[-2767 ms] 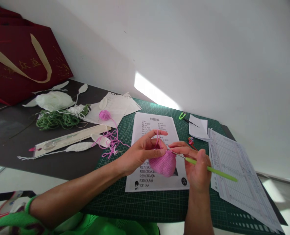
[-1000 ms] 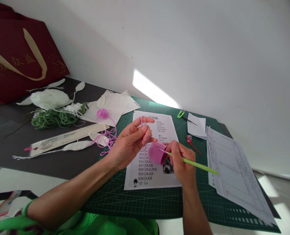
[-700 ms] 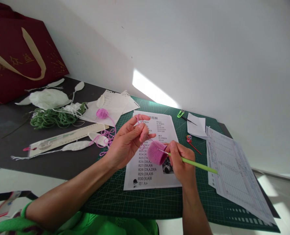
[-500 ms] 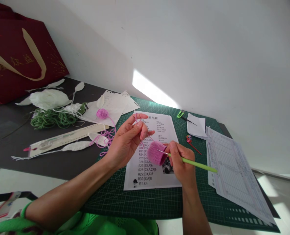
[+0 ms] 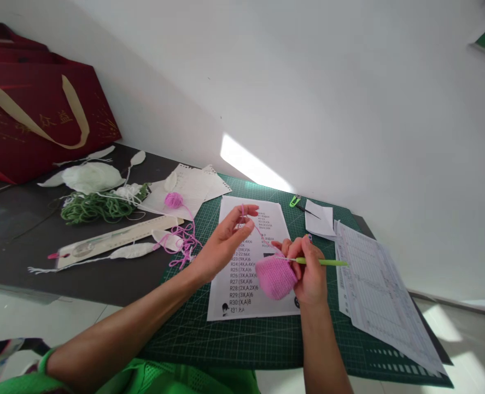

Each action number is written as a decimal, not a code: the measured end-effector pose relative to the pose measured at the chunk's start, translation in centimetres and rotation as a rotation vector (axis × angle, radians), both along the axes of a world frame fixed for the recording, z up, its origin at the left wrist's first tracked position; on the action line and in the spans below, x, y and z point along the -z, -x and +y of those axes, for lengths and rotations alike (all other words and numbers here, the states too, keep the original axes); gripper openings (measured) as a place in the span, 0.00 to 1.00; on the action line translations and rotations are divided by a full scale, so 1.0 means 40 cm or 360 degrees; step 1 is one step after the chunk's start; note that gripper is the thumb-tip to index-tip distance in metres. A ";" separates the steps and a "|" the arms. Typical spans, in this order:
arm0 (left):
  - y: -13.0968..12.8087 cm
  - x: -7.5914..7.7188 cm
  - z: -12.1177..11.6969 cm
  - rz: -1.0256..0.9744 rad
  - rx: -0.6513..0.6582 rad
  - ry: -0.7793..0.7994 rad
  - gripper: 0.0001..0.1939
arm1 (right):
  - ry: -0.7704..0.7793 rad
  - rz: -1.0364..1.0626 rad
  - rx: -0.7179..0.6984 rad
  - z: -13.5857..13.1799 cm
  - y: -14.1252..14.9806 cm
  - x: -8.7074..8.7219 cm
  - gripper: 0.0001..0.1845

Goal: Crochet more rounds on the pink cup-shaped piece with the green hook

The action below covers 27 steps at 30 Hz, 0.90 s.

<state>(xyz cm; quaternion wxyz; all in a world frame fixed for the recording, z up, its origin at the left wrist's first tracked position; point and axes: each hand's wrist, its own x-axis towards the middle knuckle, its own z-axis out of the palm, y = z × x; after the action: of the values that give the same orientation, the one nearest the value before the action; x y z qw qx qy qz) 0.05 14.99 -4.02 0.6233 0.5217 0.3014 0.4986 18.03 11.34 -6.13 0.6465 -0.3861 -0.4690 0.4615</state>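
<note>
My right hand [image 5: 310,271] grips a crochet hook [image 5: 324,262] with a green handle, which lies nearly level. Its fingers also hold the pink crocheted cup-shaped piece [image 5: 275,278] by the rim. The hook's metal end lies along the upper edge of this piece; its tip is too small to make out. My left hand [image 5: 232,241] is raised to the upper left, apart from the piece. Pink yarn [image 5: 262,234] loops over its index finger and runs taut down to the piece. A printed pattern sheet [image 5: 242,279] lies beneath both hands.
Left are a pink yarn ball [image 5: 174,200], tangled yarn [image 5: 185,235], a ruler [image 5: 119,235], green yarn [image 5: 103,209], white yarn [image 5: 93,177] and a red bag [image 5: 41,126]. Right on the green cutting mat [image 5: 267,345] are small snips [image 5: 294,201], folded paper [image 5: 320,221] and written sheets [image 5: 377,295].
My left hand has let go of the piece and drawn away with the yarn. The piece passed to my right hand, and its rim has since turned upward. The hook has swung level.
</note>
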 end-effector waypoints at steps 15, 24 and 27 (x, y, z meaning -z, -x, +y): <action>-0.017 -0.007 -0.071 0.0397 0.0520 -0.0645 0.16 | -0.0142 0.0072 -0.0159 -0.010 0.008 -0.030 0.28; -0.017 -0.017 -0.118 0.0220 0.0678 -0.0516 0.07 | -0.0303 -0.0028 -0.0035 -0.110 0.033 -0.066 0.27; -0.026 -0.024 -0.154 0.0075 0.0704 -0.0376 0.07 | -0.0439 -0.0211 0.0131 -0.151 0.038 -0.073 0.25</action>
<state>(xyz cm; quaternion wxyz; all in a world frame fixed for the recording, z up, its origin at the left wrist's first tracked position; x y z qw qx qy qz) 1.09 8.82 -3.06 0.6446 0.6557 0.1339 0.3695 16.51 5.30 -3.23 0.6794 -0.3420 -0.5535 0.3393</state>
